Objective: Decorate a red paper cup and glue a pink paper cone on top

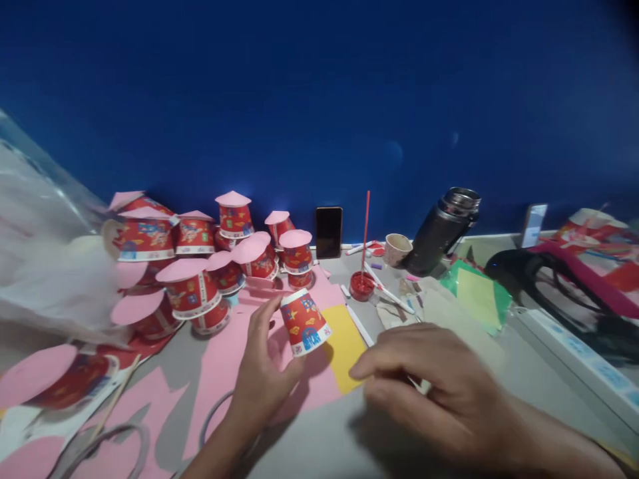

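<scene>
Fingers of the left hand [262,372] curl round a red paper cup [304,322], tilted mouth-down over pink paper [224,362], just beside the edge of a yellow sheet [345,344]. The right hand [429,386] hovers half-curled at that sheet's near corner; whether it pinches anything cannot be told. Pink-capped cups [200,266] crowd the left; a paint pot [361,285] and flask [439,231] stand behind. Bare grey desk [319,439] lies nearest the person.
</scene>
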The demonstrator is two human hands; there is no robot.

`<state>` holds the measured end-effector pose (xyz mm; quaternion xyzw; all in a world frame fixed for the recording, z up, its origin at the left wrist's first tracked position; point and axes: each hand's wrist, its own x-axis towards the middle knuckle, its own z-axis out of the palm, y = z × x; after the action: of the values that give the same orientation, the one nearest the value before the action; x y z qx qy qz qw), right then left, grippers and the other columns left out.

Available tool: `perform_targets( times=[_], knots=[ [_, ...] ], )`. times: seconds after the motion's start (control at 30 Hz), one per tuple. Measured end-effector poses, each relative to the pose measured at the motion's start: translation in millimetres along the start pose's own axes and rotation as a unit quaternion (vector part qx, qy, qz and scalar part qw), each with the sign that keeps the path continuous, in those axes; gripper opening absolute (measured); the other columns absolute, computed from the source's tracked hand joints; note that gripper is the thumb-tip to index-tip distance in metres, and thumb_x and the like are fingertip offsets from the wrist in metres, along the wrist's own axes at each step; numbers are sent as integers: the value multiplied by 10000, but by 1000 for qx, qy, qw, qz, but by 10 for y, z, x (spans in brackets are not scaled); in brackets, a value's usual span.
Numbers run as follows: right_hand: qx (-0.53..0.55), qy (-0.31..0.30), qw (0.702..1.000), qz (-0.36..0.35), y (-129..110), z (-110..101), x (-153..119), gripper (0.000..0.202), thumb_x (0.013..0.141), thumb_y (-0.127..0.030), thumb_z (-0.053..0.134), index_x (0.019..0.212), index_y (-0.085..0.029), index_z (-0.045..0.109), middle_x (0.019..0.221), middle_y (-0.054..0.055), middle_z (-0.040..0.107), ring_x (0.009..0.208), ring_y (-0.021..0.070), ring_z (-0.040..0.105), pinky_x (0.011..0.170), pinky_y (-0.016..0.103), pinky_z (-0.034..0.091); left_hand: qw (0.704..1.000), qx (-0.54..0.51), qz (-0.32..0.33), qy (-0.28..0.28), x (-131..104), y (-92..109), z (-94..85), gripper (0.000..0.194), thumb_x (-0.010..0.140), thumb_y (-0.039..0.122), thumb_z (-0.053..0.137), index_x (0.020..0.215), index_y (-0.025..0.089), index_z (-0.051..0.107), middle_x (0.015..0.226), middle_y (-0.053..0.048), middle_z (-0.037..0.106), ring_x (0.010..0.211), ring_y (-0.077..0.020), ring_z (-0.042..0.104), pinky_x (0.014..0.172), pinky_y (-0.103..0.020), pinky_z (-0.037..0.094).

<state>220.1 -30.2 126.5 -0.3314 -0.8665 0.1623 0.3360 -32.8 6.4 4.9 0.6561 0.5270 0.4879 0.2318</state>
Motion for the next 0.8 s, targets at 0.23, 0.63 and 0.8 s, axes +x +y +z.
perform_targets(
  times=[0.23,0.63,0.8],
  knots=[
    [-79,15,996,43,840,774,-152,808,858,-301,802,1549,-150,411,1460,222,607,1327,376,592,1082,551,517,999,2,14,-51,5,63,-29,835,758,97,591,1539,308,385,1580,-99,448,1451,-337,471,1182,-584,437],
    [-18,7,999,-28,1033,853,-116,1011,880,-333,756,1673,-232,135,1513,183,536,1399,359,491,1162,576,453,983,51,109,-136,-109,95,73,895,857,101,586,1640,294,199,1661,-126,318,1558,-298,317,1245,-537,390],
    [-3,-2,1000,-3,1035,862,-144,1003,848,-305,750,1664,-214,174,1550,196,496,1437,367,461,1182,577,428,979,75,104,-157,-95,112,29,924,863,125,620,1648,313,171,1676,-117,270,1580,-305,264,1261,-538,366]
  ],
)
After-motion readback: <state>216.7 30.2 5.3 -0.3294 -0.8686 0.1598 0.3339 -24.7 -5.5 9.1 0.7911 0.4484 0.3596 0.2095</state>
